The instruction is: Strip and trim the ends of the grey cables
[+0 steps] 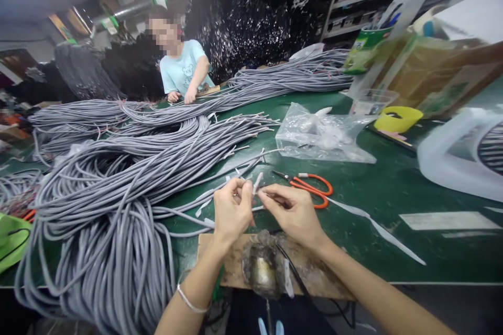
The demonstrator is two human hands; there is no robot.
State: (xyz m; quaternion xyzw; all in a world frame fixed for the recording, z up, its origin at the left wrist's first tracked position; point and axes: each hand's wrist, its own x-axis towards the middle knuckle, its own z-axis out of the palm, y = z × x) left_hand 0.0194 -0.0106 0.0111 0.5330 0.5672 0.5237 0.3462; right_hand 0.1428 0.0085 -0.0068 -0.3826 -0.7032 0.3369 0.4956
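My left hand [232, 210] is closed, thumb and fingertips pinched at a small white strip [258, 182] that sticks up between the hands. Right beside it, my right hand [293, 214] is closed in a pinch near the strip's lower end; what lies in its fingertips is too small to make out. Scissors with orange handles [328, 188] lie just beyond my right hand. Several grey cables [184, 212] with white tags run in from the left toward my left hand. Below the hands, a metal pot with a crusted rim [262, 269] sits on a wooden board [314, 272].
A large coil of grey cables [113, 188] fills the left side of the green table [373, 188]. A clear plastic bag [322, 136] lies ahead; a white ribbon [387, 235] is at right. A yellow tape roll [398, 118] and cardboard box [448, 78] stand farther right. Across the table, a person [184, 70] handles cables.
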